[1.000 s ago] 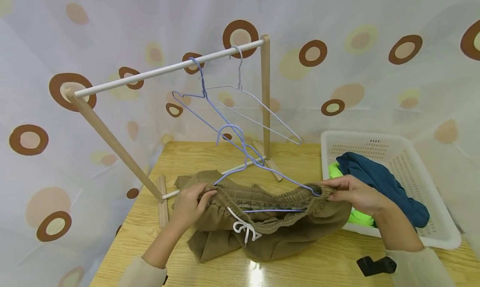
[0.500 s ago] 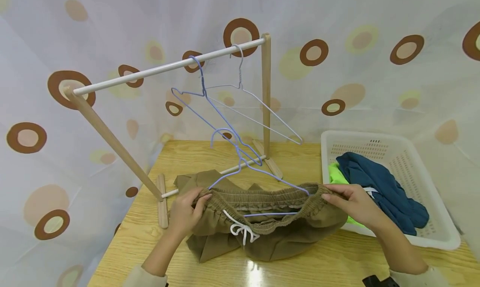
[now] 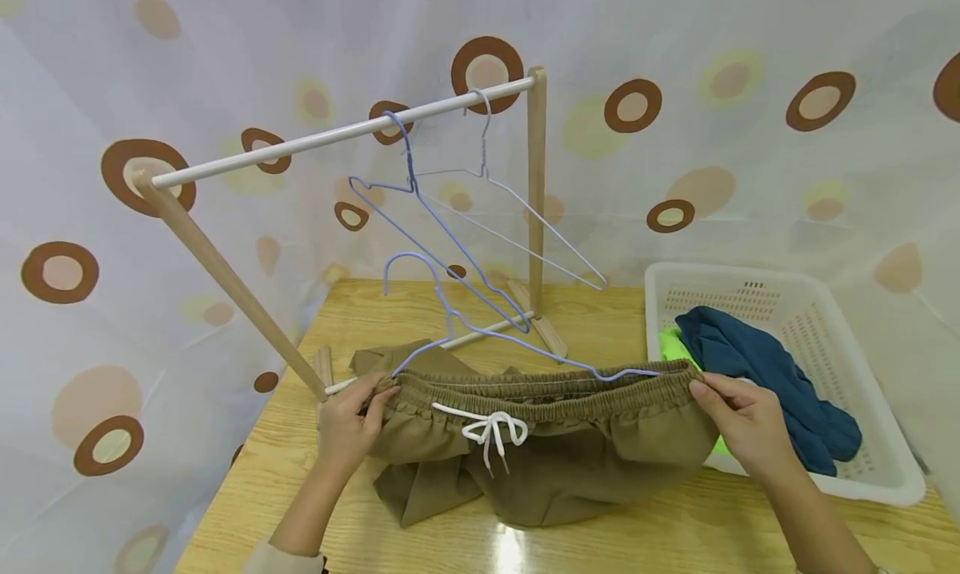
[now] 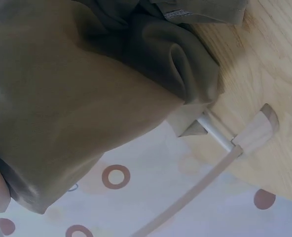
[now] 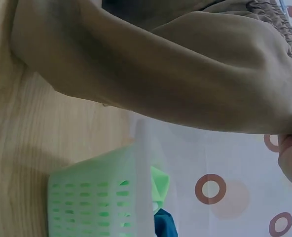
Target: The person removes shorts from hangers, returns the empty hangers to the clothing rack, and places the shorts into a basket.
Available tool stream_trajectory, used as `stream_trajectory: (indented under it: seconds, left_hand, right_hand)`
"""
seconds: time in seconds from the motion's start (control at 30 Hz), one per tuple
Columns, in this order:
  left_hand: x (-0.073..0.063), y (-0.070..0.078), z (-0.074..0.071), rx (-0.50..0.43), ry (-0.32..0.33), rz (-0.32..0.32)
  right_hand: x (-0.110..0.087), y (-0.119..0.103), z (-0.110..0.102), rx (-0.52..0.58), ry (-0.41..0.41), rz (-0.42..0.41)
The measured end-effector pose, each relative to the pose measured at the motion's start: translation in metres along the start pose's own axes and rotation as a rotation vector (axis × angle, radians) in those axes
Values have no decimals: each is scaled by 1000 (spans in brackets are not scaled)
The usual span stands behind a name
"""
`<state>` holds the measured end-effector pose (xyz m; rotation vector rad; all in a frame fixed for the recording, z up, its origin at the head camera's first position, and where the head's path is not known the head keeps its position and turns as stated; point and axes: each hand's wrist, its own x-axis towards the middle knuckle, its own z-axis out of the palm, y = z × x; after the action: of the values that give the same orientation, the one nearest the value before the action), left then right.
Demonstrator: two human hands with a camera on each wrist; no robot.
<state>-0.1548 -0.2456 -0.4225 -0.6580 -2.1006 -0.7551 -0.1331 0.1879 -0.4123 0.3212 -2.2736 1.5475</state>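
Brown drawstring pants [image 3: 570,449] are held up by the waistband above the table, their legs trailing on the wood. My left hand [image 3: 351,420] pinches the left end of the elastic waistband; my right hand [image 3: 750,420] pinches the right end. A blue wire hanger [image 3: 517,336] sits inside the waistband, its hook and shoulders showing above and its lower bar hidden by the cloth. The white drawstring [image 3: 493,431] is tied in a bow at the front. In the left wrist view the pants [image 4: 77,89] fill much of the picture, as the pants [image 5: 195,69] do in the right wrist view.
Behind the pants stands a wood rack with a white rail [image 3: 337,132]. A blue hanger [image 3: 450,232] and a pale hanger [image 3: 525,207] hang from it. On the right, a white basket [image 3: 885,441] holds dark blue cloth [image 3: 772,374] and neon green cloth [image 3: 670,345].
My hands have spread apart, drawing the waistband wide and nearly straight. The held hanger has shifted left and its right arm now lies along the right end of the waistband.
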Motion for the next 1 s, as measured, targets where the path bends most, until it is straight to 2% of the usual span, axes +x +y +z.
stream_trajectory:
  seconds: [0.3, 0.37, 0.53, 0.63, 0.8, 0.9, 1.0]
  left_hand:
    - [-2, -3, -6, -87, 28, -27]
    - [-2, -3, -7, -88, 49, -20]
    - [-2, -4, -9, -98, 87, -35]
    - [-2, -5, -9, -131, 105, -56]
    - [0, -2, -7, -200, 134, -94]
    - [-2, 2, -3, -214, 109, -103]
    - [-6, 7, 1, -227, 81, -99]
  right_hand:
    - [-12, 10, -2, 33, 44, 84]
    - [-14, 11, -1, -3, 47, 82]
    - [-20, 13, 3, 9, 68, 88]
    - [-23, 16, 9, 6, 64, 71]
    - [-27, 20, 26, -26, 6, 55]
    - [-27, 22, 39, -76, -15, 74]
    - [-29, 21, 52, -173, -33, 87]
